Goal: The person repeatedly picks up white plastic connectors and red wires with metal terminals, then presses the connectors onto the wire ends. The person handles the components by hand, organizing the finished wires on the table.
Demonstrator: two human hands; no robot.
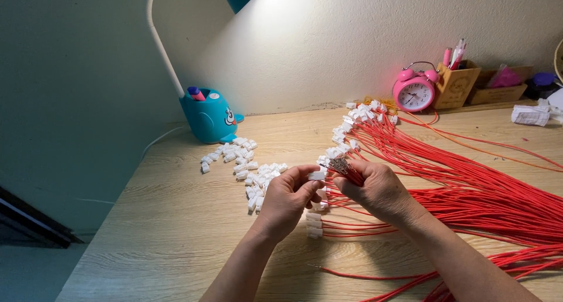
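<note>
Item one: our left hand (287,199) pinches a small white plastic connector housing (316,175) between thumb and fingertips, its open end turned toward the right hand so a wire end can meet it straight on.

Item two: our right hand (378,187) is clenched around a small bunch of thin red wires with bare metal terminals (342,167), tips just beside the housing, nearly touching; whether any tip is already inside we cannot tell.

Item three: a loose scatter of white plastic housings (252,173) lies just left of the held housing, within easy reach of the left hand.

Item four: a broad sheaf of long red wires (469,190) fans right of the held housing, many ends already capped in white (358,117) behind it, kept apart from the uncapped stock.

Item five: the blue cartoon-shaped desk lamp base (210,117) stands behind and left of the housing; a pink twin-bell alarm clock (414,90) and wooden pen holder (456,82) stand far behind and right, by the wall.

Item six: the pale wood-grain desk (176,231) shows bare surface left of and in front of the housing; its left edge runs well apart from the hands.
</note>
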